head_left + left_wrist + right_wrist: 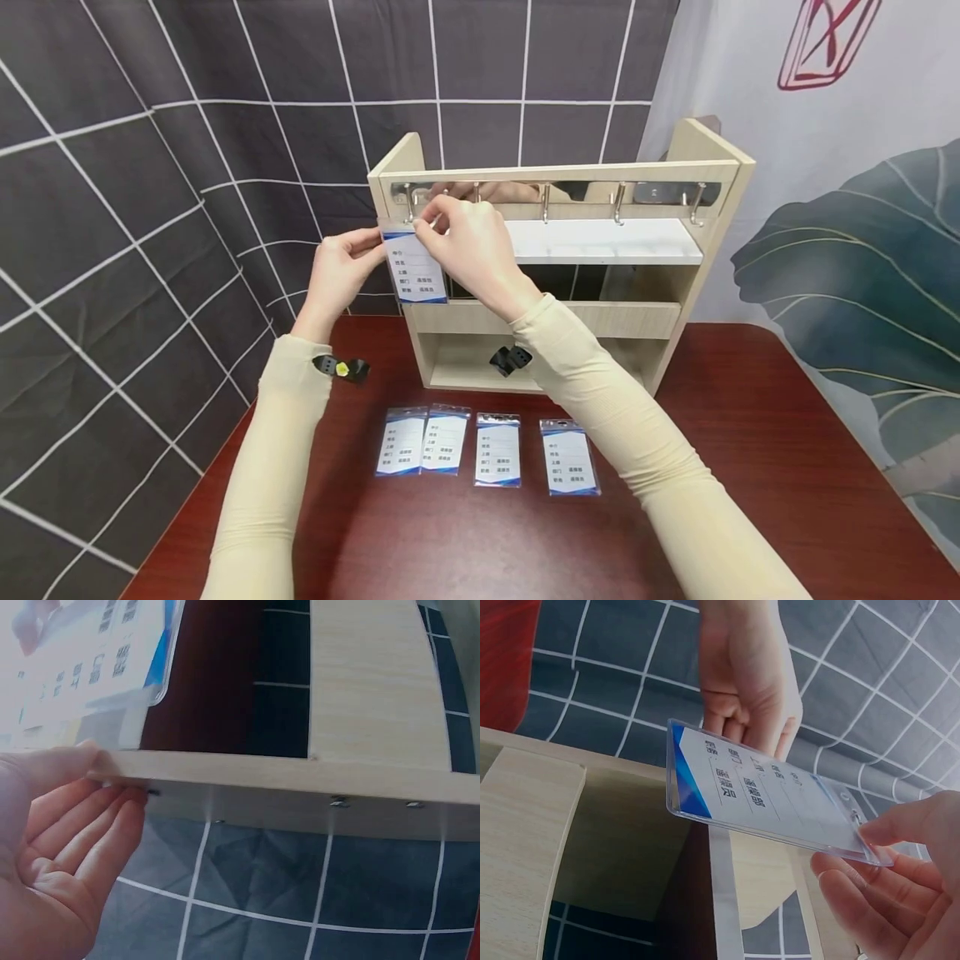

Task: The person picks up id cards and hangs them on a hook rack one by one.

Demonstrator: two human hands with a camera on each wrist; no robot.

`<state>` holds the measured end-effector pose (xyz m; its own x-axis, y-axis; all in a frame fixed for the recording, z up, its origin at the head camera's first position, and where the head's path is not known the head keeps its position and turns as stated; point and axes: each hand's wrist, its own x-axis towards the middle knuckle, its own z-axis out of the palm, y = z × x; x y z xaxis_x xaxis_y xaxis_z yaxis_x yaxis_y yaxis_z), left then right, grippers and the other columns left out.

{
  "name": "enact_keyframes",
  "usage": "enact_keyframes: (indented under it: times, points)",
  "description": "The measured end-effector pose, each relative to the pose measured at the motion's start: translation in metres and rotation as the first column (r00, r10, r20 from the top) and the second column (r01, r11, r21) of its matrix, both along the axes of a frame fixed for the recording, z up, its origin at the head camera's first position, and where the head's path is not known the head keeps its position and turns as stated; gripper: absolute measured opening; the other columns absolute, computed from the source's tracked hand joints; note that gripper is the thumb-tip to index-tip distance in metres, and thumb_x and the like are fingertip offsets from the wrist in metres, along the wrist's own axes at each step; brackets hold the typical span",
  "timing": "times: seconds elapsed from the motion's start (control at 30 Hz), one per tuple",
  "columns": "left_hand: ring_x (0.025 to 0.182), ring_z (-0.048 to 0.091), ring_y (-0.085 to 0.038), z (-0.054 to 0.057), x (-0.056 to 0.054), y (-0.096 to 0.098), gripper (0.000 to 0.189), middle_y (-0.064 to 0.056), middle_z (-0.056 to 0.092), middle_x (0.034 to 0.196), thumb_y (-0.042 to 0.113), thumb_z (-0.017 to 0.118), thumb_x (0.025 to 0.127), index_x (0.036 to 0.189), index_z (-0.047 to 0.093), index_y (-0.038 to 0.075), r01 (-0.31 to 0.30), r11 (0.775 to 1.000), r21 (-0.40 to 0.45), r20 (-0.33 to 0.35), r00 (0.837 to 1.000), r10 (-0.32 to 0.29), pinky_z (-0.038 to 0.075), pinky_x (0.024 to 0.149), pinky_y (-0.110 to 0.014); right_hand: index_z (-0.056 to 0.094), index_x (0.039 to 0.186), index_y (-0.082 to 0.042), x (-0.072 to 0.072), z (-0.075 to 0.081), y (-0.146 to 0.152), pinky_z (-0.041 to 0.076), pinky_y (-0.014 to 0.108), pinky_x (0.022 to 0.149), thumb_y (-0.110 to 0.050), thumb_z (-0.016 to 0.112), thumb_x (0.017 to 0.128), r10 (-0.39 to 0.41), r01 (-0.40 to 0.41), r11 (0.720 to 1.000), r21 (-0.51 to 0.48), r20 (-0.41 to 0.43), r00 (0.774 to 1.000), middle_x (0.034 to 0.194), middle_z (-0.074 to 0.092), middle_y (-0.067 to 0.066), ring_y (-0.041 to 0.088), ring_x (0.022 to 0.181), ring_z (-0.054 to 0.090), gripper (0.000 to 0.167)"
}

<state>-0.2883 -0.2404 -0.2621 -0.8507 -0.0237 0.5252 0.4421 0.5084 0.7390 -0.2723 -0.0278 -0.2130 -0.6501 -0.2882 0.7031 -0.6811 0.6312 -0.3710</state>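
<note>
Blue-and-white badge (417,271), white-gridded dark backdrop (247,142)

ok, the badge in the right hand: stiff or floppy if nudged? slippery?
The badge is probably fairly stiff: it looks flat, though the right hand pinches it near one end. Likely light, being so thin. Its shiny clear sleeve may be a bit slippery.

Looks forward and down from the head, standing back enough to fit the whole shelf (630,320) mid-frame. From the left wrist, faces the shelf's edge (247,771) up close, cropping the badge (82,675) at upper left. From the right wrist, closely faces that same badge at centre.
</note>
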Motion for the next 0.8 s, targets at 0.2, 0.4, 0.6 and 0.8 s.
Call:
enact_keyframes:
  times: [0.2, 0.4, 0.6, 0.8]
  points:
    - [0.096, 0.072, -0.009, 0.006, -0.002, -0.003, 0.037, -0.019, 0.071, 0.117, 0.020, 0.072, 0.095, 0.125, 0.070, -0.002, 0.025, 0.999, 0.033, 0.022, 0.999, -0.026, 0.057, 0.090, -0.026, 0.076, 0.099, -0.013, -0.001, -0.001, 0.000, 0.048, 0.033, 0.057, -0.023, 0.062, 0.096, 0.003, -0.003, 1.000, 0.006, 0.006, 1.000, 0.078, 0.073, -0.001, 0.017, 0.067, 0.064, 0.017]
    - [0.092, 0.070, -0.003, 0.017, -0.005, -0.001, 0.039, -0.023, 0.069, 0.120, 0.018, 0.072, 0.095, 0.126, 0.067, -0.005, 0.077, 0.982, 0.170, -0.043, 0.997, -0.071, 0.057, 0.091, -0.025, 0.077, 0.102, -0.014, -0.001, -0.001, -0.001, 0.050, 0.032, 0.058, -0.021, 0.062, 0.096, 0.004, -0.004, 1.000, 0.000, -0.004, 1.000, 0.078, 0.073, -0.001, 0.015, 0.068, 0.065, 0.018]
    - [0.105, 0.069, -0.013, 0.035, -0.008, 0.001, 0.038, -0.019, 0.067, 0.128, 0.010, 0.072, 0.094, 0.131, 0.066, 0.001, 0.177, 0.926, 0.334, -0.107, 0.983, -0.149, 0.056, 0.093, -0.028, 0.078, 0.099, -0.014, 0.001, -0.001, -0.004, 0.052, 0.034, 0.060, -0.022, 0.064, 0.095, -0.021, 0.021, 1.000, -0.008, -0.013, 1.000, 0.077, 0.073, -0.002, 0.016, 0.069, 0.066, 0.016]
    - [0.116, 0.066, -0.019, 0.042, -0.009, 0.004, 0.044, -0.015, 0.065, 0.132, 0.008, 0.071, 0.094, 0.137, 0.063, 0.009, 0.217, 0.915, 0.340, -0.132, 0.974, -0.182, 0.053, 0.101, -0.032, 0.078, 0.097, -0.013, 0.000, -0.002, -0.005, 0.050, 0.035, 0.058, -0.023, 0.065, 0.095, -0.032, 0.032, 0.999, -0.030, -0.008, 0.999, 0.075, 0.072, -0.001, 0.015, 0.066, 0.064, 0.017]
